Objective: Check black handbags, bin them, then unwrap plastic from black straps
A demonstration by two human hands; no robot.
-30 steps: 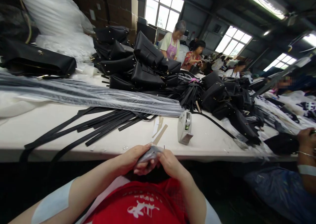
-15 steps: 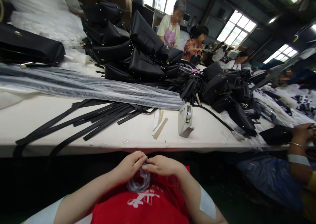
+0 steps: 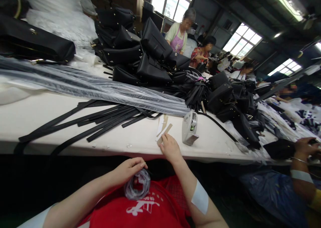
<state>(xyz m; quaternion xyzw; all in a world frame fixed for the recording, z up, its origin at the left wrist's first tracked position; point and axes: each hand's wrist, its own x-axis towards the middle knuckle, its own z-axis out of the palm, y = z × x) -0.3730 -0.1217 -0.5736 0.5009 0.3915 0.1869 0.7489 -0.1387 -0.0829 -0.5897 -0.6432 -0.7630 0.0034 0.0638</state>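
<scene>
Daylight slants through factory windows [image 3: 173, 3] onto a white worktop [image 3: 140, 134], its far side heaped with black handbags [image 3: 155, 42], and down at the near edge both hands are busy! Left hand [image 3: 134, 169] sits just below that near edge, fingers curled down and thumb pressed in, clamped on the top of a coil of plastic-wrapped strap [image 3: 129, 192], which hangs as a ring in front of the red apron [image 3: 140, 218]. Over to the right hand [image 3: 171, 148], reaching in across the near edge: palm down, fingers bent, thumb and fingertips close together at the near part of a tan strip [image 3: 169, 128]; whether they have a grip on it, I cannot tell. Just beside it lies a white strip [image 3: 159, 129], angled toward the far edge, and close on the right stands a tape dispenser [image 3: 187, 129], well in from the near edge. Look left, and loose black straps [image 3: 107, 124] fan out, some drooping over the near edge toward the left corner! Beyond them runs a long sheaf of plastic-wrapped straps [image 3: 120, 92], stretching from the left edge almost to the dispenser. Further along the near edge, on the right, a co-worker's hand [image 3: 303, 146] is beside a black item [image 3: 279, 150].
</scene>
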